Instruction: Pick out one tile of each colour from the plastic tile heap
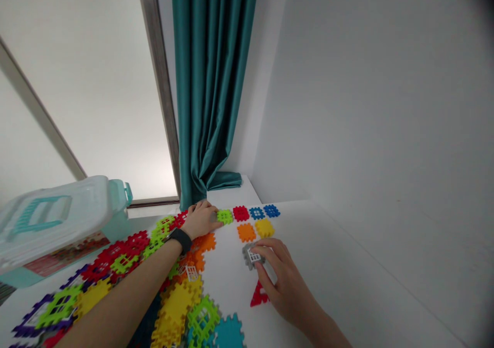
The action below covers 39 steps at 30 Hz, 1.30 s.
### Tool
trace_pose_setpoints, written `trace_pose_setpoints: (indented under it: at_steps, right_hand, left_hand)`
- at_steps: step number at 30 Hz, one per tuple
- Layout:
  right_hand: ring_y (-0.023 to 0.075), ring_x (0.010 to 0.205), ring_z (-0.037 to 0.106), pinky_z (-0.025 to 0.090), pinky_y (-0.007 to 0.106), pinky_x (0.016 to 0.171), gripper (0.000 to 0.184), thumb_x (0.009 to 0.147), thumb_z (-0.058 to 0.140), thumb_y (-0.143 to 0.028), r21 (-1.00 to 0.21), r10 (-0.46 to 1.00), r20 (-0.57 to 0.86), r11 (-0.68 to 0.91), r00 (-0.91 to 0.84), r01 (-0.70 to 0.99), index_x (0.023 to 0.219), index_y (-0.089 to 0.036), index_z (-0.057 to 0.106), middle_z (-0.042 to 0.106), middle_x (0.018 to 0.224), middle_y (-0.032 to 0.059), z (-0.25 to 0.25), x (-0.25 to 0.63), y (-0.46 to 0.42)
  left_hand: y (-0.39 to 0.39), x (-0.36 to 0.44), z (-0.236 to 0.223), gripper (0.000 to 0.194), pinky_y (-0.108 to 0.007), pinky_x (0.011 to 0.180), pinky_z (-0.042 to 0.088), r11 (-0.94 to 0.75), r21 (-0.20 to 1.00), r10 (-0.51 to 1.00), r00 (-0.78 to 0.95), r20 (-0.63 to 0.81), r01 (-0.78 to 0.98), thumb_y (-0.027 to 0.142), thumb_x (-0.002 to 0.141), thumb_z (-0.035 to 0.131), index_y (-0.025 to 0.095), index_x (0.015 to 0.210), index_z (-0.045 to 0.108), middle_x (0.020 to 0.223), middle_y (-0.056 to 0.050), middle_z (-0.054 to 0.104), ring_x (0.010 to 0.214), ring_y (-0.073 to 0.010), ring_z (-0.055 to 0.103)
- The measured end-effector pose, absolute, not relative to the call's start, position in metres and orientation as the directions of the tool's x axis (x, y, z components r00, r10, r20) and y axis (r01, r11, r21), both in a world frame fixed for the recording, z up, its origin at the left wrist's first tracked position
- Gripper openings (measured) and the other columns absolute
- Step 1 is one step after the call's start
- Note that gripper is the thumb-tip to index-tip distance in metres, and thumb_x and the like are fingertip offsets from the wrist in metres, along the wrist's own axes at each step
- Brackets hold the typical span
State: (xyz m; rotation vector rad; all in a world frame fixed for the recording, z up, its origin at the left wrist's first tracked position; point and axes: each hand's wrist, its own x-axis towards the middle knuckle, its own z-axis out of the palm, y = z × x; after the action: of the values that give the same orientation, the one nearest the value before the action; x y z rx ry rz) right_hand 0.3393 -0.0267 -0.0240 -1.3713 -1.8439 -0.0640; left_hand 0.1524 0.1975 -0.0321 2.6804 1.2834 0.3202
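I read the right hand [285,281] closed on a grey interlocking tile [250,257]; the left hand [200,220] lies open, touching a green tile [225,216].

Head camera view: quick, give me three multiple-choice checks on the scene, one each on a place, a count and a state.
1. Where is the grey interlocking block?
A) At the end of the far row
B) Under the fingers of the right hand
C) Strapped to the left wrist

2. How many blue blocks are in the far row?
A) One
B) Three
C) Two

3. What state is the plastic storage box in?
A) Lid on
B) Lid off, lying beside it
C) Upside down

Answers:
1. B, the fingers curve over the block, close to a red triangle.
2. C, two blue blocks sit side by side beyond a red block.
3. A, the lid with its teal handle covers the top.
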Motion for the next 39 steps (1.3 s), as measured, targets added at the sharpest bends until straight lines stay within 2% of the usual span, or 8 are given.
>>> trace_pose_setpoints:
  at_steps: [10,20,23,27,30,39]
  right_hand:
    - [0.026,0.109,0.06,0.052,0.046,0.096,0.035,0.09,0.051,-0.008,-0.406,0.782,0.616,0.417,-0.094,0.813,0.12,-0.025,0.057,0.064,0.114,0.0095,-0.023,0.34,-0.026]
    - [0.0263,0.11,0.061,0.05,0.045,0.098,0.03,0.091,0.051,-0.01,-0.398,0.799,0.59,0.417,-0.12,0.817,0.116,-0.025,0.059,0.065,0.115,0.0095,-0.029,0.334,-0.024]
    - [0.0259,0.108,0.062,0.05,0.045,0.097,0.027,0.091,0.051,-0.011,-0.396,0.814,0.562,0.421,-0.147,0.816,0.113,-0.024,0.06,0.067,0.111,0.0088,-0.03,0.331,-0.025]
    - [0.0252,0.105,0.062,0.048,0.045,0.099,0.025,0.092,0.051,-0.01,-0.398,0.828,0.528,0.438,-0.19,0.806,0.111,-0.024,0.061,0.068,0.106,0.0073,-0.03,0.328,-0.025]
    - [0.0253,0.104,0.062,0.048,0.046,0.098,0.023,0.094,0.05,-0.011,-0.399,0.83,0.52,0.443,-0.2,0.803,0.109,-0.023,0.062,0.068,0.104,0.0074,-0.031,0.326,-0.025]
    - [0.0268,0.109,0.059,0.044,0.049,0.102,0.021,0.095,0.05,-0.013,-0.383,0.841,0.472,0.467,-0.265,0.797,0.108,-0.023,0.064,0.069,0.107,0.0083,-0.027,0.312,-0.033]
  left_hand:
    - [0.186,0.147,-0.019,0.051,-0.055,0.106,0.039,-0.635,0.204,0.771,0.626,0.115,0.745,0.054,0.084,0.068,0.025,0.126,0.064,0.129,-0.013,0.061,0.123,-0.0364,0.054]
    - [0.145,0.129,-0.005,0.037,-0.052,0.105,0.041,-0.697,0.208,0.717,0.668,0.196,0.687,0.044,0.093,0.06,0.022,0.123,0.064,0.128,-0.012,0.062,0.122,-0.0332,0.055]
    - [0.124,0.122,-0.002,0.03,-0.048,0.108,0.04,-0.746,0.211,0.666,0.717,0.208,0.631,0.039,0.095,0.059,0.022,0.12,0.066,0.123,-0.009,0.065,0.12,-0.0293,0.056]
    - [0.092,0.11,-0.001,0.02,-0.042,0.104,0.042,-0.81,0.22,0.582,0.79,0.192,0.543,0.037,0.094,0.063,0.026,0.109,0.069,0.113,-0.004,0.068,0.115,-0.0254,0.06]
    - [0.071,0.101,-0.001,0.019,-0.042,0.1,0.043,-0.852,0.246,0.505,0.848,0.16,0.461,0.036,0.094,0.063,0.026,0.109,0.069,0.111,-0.004,0.068,0.113,-0.0269,0.061]
    - [0.036,0.082,0.001,0.016,-0.041,0.099,0.042,-0.852,0.307,0.485,0.859,0.162,0.424,0.031,0.094,0.064,0.026,0.109,0.069,0.107,-0.003,0.068,0.108,-0.0259,0.061]
